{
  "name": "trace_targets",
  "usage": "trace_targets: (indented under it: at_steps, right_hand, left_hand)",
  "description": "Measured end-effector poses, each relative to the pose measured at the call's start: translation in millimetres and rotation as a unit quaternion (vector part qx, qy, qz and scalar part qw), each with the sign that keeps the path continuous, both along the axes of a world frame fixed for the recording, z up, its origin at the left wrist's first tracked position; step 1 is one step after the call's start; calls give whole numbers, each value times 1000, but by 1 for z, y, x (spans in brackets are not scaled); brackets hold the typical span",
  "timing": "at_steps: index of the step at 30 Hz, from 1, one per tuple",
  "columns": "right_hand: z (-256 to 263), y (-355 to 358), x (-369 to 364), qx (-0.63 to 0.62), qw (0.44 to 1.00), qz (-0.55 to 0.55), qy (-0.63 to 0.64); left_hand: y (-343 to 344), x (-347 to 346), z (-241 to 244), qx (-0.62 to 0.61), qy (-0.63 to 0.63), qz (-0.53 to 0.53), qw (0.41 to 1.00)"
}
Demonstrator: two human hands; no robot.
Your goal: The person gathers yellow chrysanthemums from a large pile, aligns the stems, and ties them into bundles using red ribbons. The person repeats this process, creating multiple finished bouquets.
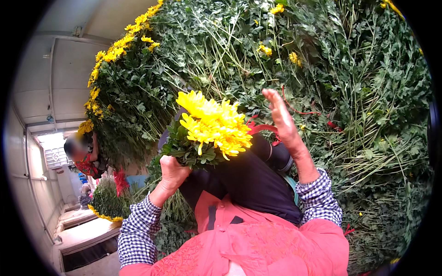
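Note:
My left hand [174, 171] is closed around the leafy stems of a bunch of yellow chrysanthemums [215, 124]. The blooms lean to the right above my lap, and the lower stems are hidden behind my hand and forearm. My right hand [285, 122] is raised with straight fingers, apart from the bunch and holding nothing. Close to its wrist, red ties [264, 129] lie by my knee. A thin red strip [300, 111] rests on the cut stems just beyond my fingers.
A deep heap of leafy chrysanthemum stems [214, 51] surrounds me ahead and to the right. Yellow blooms [115, 51] line its left edge. At far left, another person [84, 155] is beside the heap. Below them lies a bundle [107, 198] near red ties [121, 182].

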State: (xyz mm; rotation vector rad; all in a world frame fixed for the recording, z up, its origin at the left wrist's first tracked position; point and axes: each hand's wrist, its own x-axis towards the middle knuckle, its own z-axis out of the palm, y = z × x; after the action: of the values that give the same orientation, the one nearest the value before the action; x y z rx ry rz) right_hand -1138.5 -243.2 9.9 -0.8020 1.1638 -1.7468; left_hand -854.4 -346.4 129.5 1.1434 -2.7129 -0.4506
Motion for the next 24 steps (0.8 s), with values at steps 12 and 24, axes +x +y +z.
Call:
trace_targets:
  at_steps: [12, 24]
  right_hand:
    - [17, -35, 51, -128, 966, 194, -118]
    - [54, -13, 76, -67, 976, 198, -61]
  left_hand:
    - [5, -22, -8, -36, -92, -89, 991]
    - [7, 62, 12, -105, -268, -146, 946]
